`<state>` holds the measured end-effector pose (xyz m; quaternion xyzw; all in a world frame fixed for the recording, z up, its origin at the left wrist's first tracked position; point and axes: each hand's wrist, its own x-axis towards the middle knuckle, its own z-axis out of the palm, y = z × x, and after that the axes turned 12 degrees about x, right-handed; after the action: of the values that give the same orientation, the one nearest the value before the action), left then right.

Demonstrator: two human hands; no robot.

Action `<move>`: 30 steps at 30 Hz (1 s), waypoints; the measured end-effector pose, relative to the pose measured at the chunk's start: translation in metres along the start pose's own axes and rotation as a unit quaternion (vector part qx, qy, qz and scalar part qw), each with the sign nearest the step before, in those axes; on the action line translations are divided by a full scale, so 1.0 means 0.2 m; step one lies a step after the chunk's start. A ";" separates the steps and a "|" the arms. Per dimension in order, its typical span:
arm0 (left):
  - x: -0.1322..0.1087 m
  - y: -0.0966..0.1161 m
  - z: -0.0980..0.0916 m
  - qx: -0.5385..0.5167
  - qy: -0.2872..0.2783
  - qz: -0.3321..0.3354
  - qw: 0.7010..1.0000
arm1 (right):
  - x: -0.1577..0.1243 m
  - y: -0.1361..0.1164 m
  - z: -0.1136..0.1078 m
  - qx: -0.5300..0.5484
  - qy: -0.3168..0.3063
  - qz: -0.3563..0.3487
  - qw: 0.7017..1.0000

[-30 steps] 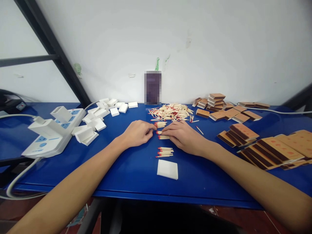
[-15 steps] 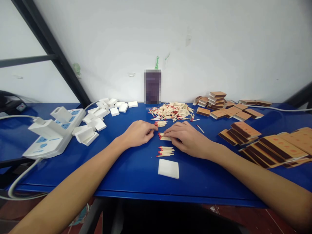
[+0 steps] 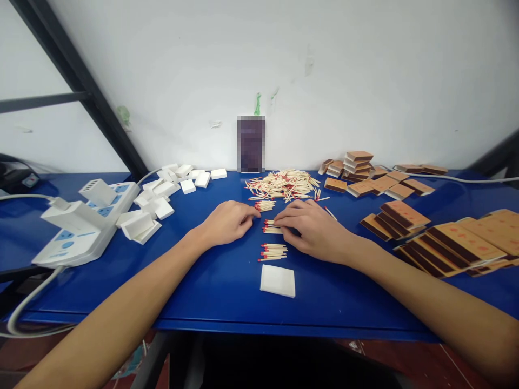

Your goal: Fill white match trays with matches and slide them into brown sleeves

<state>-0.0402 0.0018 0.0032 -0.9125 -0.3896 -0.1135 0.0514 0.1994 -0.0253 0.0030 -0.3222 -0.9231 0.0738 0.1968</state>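
Note:
Three small rows of red-tipped matches lie one in front of another on the blue table. My left hand [image 3: 230, 222] rests left of the far row of matches [image 3: 265, 206], its fingers curled together and the index fingertip at the red heads. My right hand [image 3: 307, 226] has its thumb and fingers drawn together on the stick ends of the middle row of matches [image 3: 271, 229]; its fingers partly cover those ends. The near row of matches [image 3: 274, 252] lies untouched by either hand. In front of it sits a white matchbox tray [image 3: 278, 281].
A loose heap of matches [image 3: 286, 185] lies near the wall. White trays [image 3: 166, 188] are scattered at left, beside a power strip [image 3: 87, 227] with cables. Brown matchbox sleeves [image 3: 405, 215] are piled at right. A pixelated dark panel [image 3: 251, 145] stands against the wall.
The whole view has shifted slightly, with things appearing a little further left. My right fingers have moved slightly rightward along the middle row of matches. My left hand stays by the far row.

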 end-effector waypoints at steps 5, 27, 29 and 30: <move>0.00 -0.01 0.00 -0.001 -0.001 0.005 1.000 | 0.01 -0.02 -0.01 0.013 0.001 -0.003 1.000; 0.00 0.01 -0.01 0.018 -0.001 -0.035 0.999 | 0.02 -0.02 -0.01 0.073 0.045 -0.025 0.996; 0.00 0.01 -0.01 0.019 0.001 -0.038 0.999 | 0.03 0.01 -0.01 0.056 0.051 -0.017 0.997; 0.00 0.01 -0.01 0.019 0.001 -0.039 0.999 | 0.03 0.02 0.00 0.043 0.051 -0.014 0.998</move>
<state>-0.0385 0.0003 0.0058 -0.8954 -0.4269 -0.1087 0.0641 0.1975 -0.0184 0.0045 -0.3035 -0.9124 0.0942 0.2581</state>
